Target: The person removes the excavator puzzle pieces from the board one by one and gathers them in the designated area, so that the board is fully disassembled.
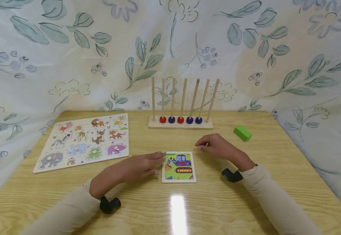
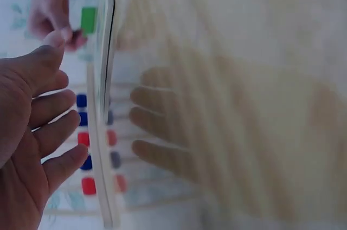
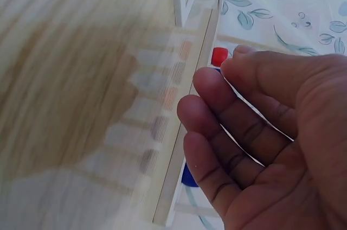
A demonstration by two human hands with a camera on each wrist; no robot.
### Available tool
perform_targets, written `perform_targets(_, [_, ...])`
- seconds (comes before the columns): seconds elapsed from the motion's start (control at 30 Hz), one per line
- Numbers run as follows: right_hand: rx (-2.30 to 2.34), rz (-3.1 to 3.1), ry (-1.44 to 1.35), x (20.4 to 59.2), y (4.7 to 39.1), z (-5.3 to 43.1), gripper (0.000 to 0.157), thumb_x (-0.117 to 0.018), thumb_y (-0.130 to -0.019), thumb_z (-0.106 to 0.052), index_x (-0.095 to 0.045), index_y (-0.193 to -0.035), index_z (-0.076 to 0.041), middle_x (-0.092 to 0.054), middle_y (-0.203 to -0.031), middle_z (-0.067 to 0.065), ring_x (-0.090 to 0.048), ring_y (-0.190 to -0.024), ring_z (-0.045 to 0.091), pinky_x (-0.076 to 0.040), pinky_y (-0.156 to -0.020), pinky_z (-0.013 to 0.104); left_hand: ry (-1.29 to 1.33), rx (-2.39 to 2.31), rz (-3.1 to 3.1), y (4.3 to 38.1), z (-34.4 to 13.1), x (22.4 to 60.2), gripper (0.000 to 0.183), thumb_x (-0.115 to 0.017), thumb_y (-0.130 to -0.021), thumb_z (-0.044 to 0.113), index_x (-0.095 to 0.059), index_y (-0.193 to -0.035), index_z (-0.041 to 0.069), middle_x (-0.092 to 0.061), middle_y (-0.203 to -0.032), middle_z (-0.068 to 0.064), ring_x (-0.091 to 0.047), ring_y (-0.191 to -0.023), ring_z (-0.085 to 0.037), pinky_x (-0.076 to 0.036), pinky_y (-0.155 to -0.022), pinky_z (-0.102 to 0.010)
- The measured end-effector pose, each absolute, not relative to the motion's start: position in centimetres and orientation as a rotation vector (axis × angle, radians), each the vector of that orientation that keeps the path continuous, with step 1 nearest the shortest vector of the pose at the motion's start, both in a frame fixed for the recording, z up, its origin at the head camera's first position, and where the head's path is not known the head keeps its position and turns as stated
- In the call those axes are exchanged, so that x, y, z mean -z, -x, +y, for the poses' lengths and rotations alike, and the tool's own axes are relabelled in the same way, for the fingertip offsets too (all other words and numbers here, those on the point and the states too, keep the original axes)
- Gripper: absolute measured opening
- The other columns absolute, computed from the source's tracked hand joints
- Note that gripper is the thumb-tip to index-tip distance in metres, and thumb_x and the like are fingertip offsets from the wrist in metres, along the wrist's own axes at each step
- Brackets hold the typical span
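- Left hand [image 1: 138,166]: fingers fairly straight, thumb apart from them, grip loose. Fingertips at the left edge of the excavator puzzle [image 1: 180,166], close to its upper left corner (contact or slight hover, can't tell).
- Right hand [image 1: 220,148]: fingers loosely bent, thumb tip near the forefinger, palm free. Sits over the tabletop [image 1: 276,192], just beyond the puzzle's upper right corner, apart from it.
- Excavator puzzle: square, white rim, blue digger on green. Lies flat around mid-tabletop, between the hands, picture upright for the wearer.
- Black wrist devices on both arms (left one [image 1: 110,205], right one [image 1: 232,175]), at the cuffs of beige sleeves [image 1: 276,199].
- Green block [image 1: 242,133]: toward the tabletop's back right corner, past the right hand, lying at a slant.
- Rod stand [image 1: 180,125]: along the back edge, near its middle. Seven upright rods; beads at the foot of the five middle ones (left to right: red, blue, red, blue, blue).
- Animal board [image 1: 83,140]: flat at the tabletop's back left corner, set askew, animal pieces in rows (elephant nearest the left edge).
- Floral cloth [image 1: 170,42]: hangs behind the back edge, also along both sides.
- Bright glare on the tabletop, in front of the puzzle.
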State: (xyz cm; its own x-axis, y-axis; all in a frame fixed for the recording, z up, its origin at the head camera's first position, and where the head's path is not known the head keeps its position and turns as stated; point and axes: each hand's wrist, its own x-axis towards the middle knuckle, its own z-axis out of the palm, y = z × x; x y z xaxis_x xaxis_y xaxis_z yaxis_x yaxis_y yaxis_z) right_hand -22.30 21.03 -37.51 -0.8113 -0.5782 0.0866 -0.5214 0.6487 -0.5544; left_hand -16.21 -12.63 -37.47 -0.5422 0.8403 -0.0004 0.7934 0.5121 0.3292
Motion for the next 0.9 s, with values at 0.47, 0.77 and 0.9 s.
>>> perform_targets(0.47, [0.897,2.587,1.091,37.6,22.6,18.2,0.017,-0.063,-0.095,-0.006,-0.073,-0.108,-0.003,-0.071,-0.105,0.003,-0.063,-0.092,0.014,-0.053,-0.079,0.031,-1.540,-0.513,2.316,14.9,-9.7,38.0,0.041,-0.049,-0.103,0.018,-0.050,-0.143,0.006,-0.032,-0.155,-0.003,-0.018,-0.145,-0.025,-0.019,-0.115,-0.041])
perform_targets(0.77, [0.902,2.465,1.100,37.3,22.2,16.2,0.020,-0.061,-0.097,-0.009,-0.072,-0.113,-0.004,-0.070,-0.107,0.001,-0.062,-0.094,0.010,-0.052,-0.084,0.028,-1.524,-0.510,2.265,14.6,-9.2,38.1,0.039,-0.048,-0.103,0.011,-0.051,-0.142,0.006,-0.030,-0.157,-0.007,-0.022,-0.144,-0.021,-0.024,-0.114,-0.033])
perform_targets(0.9, [0.888,2.442,1.130,37.2,22.2,15.3,0.020,-0.060,-0.097,-0.010,-0.072,-0.113,-0.004,-0.070,-0.106,0.001,-0.063,-0.093,0.009,-0.052,-0.082,0.026,-1.563,-0.433,2.283,14.8,-9.0,38.1,0.039,-0.048,-0.103,0.009,-0.051,-0.141,0.005,-0.030,-0.156,-0.009,-0.023,-0.144,-0.021,-0.024,-0.114,-0.032])
